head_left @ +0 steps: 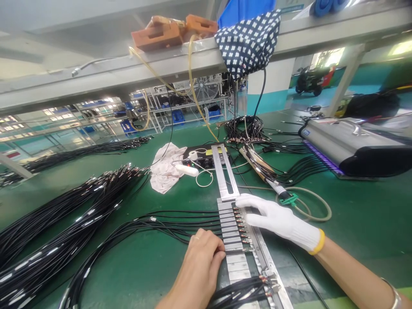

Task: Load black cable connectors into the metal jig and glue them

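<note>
Green bench (354, 214), cables everywhere
bare left hand (201, 262) curled, pressing black cables (167, 221) into the metal jig (233, 234); gloved right hand (277, 221) flat open on it, holding nothing

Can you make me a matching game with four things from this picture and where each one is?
Things:
1. white gloved right hand
2. bare left hand
3. crumpled white cloth
4. dark blue fabric with white pattern

Places:
A. hanging from the grey overhead shelf
B. lying on the green table, behind the black cable bundles
C. on the right side of the slotted metal jig, fingers at the cable ends
D. pressing the black cables at the jig's left edge

Pairs: 1-C, 2-D, 3-B, 4-A
</note>
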Demonstrator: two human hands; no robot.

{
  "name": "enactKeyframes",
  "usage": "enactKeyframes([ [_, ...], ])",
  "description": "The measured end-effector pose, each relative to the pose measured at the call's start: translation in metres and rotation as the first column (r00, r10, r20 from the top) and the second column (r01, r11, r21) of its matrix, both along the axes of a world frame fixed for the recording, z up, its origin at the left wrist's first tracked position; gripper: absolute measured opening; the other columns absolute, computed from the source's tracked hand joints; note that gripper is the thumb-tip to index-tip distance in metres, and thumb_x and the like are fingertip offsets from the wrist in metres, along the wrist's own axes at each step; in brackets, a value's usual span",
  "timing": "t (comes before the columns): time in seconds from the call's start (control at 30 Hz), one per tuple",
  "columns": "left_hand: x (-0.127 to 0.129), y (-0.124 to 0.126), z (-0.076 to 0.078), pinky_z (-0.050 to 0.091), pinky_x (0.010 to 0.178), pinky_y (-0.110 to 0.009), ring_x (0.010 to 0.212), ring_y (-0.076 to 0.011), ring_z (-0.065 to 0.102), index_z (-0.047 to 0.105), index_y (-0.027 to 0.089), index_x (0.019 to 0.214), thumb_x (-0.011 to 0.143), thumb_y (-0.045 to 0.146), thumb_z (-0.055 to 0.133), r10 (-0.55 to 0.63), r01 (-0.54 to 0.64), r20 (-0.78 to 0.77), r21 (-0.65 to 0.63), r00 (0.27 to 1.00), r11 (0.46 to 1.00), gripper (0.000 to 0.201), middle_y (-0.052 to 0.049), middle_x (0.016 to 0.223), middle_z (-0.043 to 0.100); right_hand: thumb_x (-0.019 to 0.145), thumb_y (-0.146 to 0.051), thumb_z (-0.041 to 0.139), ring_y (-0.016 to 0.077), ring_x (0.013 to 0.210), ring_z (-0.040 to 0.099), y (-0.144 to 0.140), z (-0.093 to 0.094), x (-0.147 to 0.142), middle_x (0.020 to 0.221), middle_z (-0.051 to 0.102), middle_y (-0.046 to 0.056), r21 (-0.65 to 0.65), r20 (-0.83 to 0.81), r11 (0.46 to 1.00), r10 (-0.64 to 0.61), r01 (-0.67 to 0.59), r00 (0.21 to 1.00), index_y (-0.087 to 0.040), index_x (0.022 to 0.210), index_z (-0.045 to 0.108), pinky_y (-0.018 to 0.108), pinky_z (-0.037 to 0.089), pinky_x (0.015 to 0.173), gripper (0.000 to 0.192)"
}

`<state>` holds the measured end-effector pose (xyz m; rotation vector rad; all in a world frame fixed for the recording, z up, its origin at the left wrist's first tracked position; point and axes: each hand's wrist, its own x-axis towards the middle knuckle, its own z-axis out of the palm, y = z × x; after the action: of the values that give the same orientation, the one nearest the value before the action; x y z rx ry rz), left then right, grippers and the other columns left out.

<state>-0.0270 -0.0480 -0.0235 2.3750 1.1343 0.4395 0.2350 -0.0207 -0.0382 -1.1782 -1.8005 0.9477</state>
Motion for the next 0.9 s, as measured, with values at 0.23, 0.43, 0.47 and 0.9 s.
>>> enactKeyframes([
  [0.23,0.001,-0.006,-0.005,0.044,0.083,-0.04,0.088,-0.024,0.053,0.057,0.02,0.09,0.097,0.009,0.037,-0.083,0.093,-0.088,0.122,0.993,0.988,0.024,-0.006,0.092,0.063,0.091,-0.04,0.062,0.0289,0.131,0.054,0.001,-0.002,-0.002,0.138,0.063,0.005,-0.006,0.003,0.999,-0.032,0.032,0.999,-0.026,0.118,0.069,0.051,0.033,0.119,0.031],
  [0.43,0.002,-0.008,-0.001,0.043,0.082,-0.043,0.089,-0.0259,0.054,0.06,0.018,0.091,0.101,0.011,0.034,-0.008,0.031,-0.236,0.094,0.972,0.995,0.029,-0.008,0.093,0.063,0.09,-0.039,0.061,0.0281,0.13,0.055,0.001,-0.001,-0.004,0.136,0.065,0.005,0.02,0.004,0.999,-0.04,0.04,0.999,-0.025,0.113,0.069,0.05,0.034,0.119,0.028],
  [0.47,0.002,-0.008,-0.003,0.043,0.081,-0.043,0.09,-0.0263,0.054,0.06,0.017,0.092,0.101,0.011,0.033,-0.007,0.035,-0.253,0.106,0.967,0.994,0.03,-0.008,0.093,0.064,0.09,-0.039,0.061,0.0282,0.13,0.055,0.001,0.0,-0.004,0.135,0.065,0.005,0.016,0.011,0.999,-0.047,0.047,0.999,-0.025,0.112,0.07,0.05,0.034,0.118,0.028],
  [0.9,0.003,-0.006,-0.016,0.042,0.081,-0.041,0.088,-0.0253,0.055,0.06,0.018,0.095,0.101,0.008,0.035,0.034,0.036,-0.266,0.257,0.963,0.966,0.028,-0.006,0.093,0.064,0.088,-0.039,0.062,0.0277,0.127,0.058,-0.001,0.008,-0.005,0.134,0.066,0.005,0.015,0.037,0.998,-0.055,0.054,0.998,-0.024,0.113,0.07,0.049,0.039,0.116,0.03],
])
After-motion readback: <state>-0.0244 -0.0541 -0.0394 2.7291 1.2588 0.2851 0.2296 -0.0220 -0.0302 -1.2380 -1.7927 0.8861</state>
